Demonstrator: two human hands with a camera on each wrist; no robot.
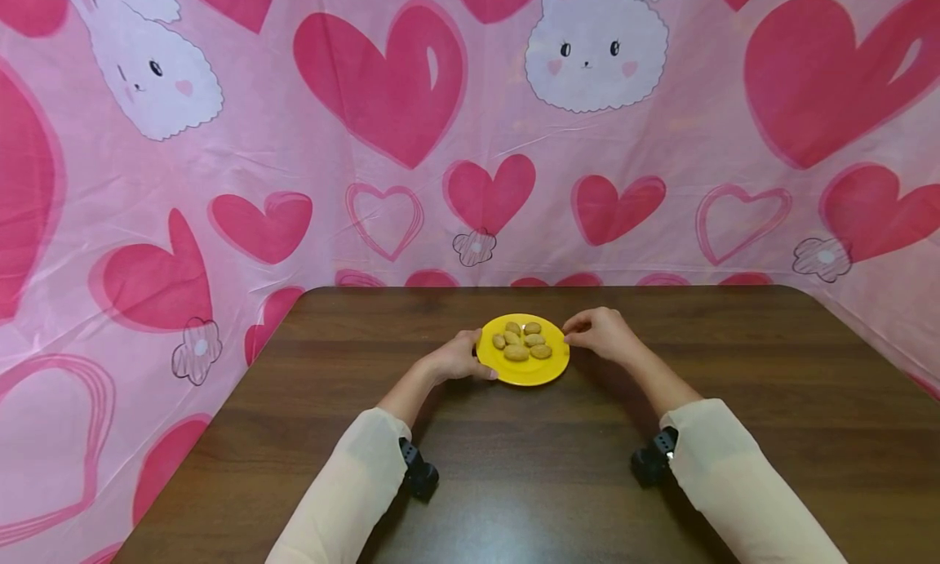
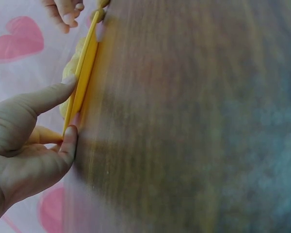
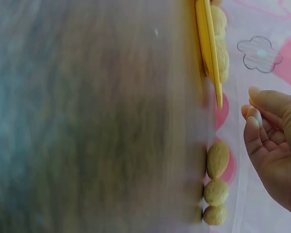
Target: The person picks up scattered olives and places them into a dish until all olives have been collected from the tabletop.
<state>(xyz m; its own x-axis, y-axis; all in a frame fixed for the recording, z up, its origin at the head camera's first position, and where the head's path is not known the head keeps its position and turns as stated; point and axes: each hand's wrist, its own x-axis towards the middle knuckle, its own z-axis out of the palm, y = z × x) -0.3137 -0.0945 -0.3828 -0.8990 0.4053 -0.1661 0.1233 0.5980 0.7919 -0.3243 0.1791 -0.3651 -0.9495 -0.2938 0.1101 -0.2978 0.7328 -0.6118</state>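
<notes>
A round yellow plate [image 1: 525, 375] near the table's far side bears several small brown ovals [image 1: 516, 353] that look like potatoes. My left hand [image 1: 458, 357] grips the plate's left rim; the left wrist view shows its thumb [image 2: 56, 94] over the rim and other fingers at the underside. At the right rim is my right hand [image 1: 604, 334], fingers loosely bent towards the thumb. In the right wrist view that right hand [image 3: 276, 138] stands apart from the plate [image 3: 211, 53], with nothing visible in its fingers. Below the plate there, more brown ovals [image 3: 217, 159] lie in a row on the table.
Dark brown wooden table [image 1: 529, 466] with rounded far corners. Behind it hangs a pink cloth [image 1: 499, 123] printed with hearts and rabbits. A black wrist camera [image 1: 420, 471] sits on the left sleeve and another black camera [image 1: 654, 459] on the right one.
</notes>
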